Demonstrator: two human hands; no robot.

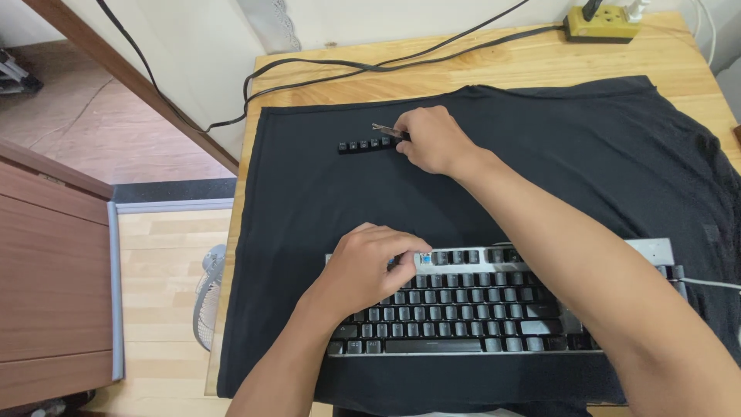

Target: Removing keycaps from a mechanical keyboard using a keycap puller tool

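Observation:
A black and silver mechanical keyboard (pixel 494 309) lies on a black cloth (pixel 309 201) at the near side of the table. My left hand (pixel 370 266) rests on its upper left corner, fingers curled over the top row, where some switches are bare. My right hand (pixel 432 139) reaches to the far side of the cloth and pinches a thin metal keycap puller (pixel 386 130). The puller's tip sits at the right end of a short row of loose black keycaps (pixel 367 144) laid out on the cloth.
The cloth covers most of a light wooden table (pixel 494 66). Black cables (pixel 340 66) run across its far edge to a yellow power strip (pixel 602 22) at the back right. A small fan (pixel 207 297) stands on the floor at left, beside a wooden cabinet.

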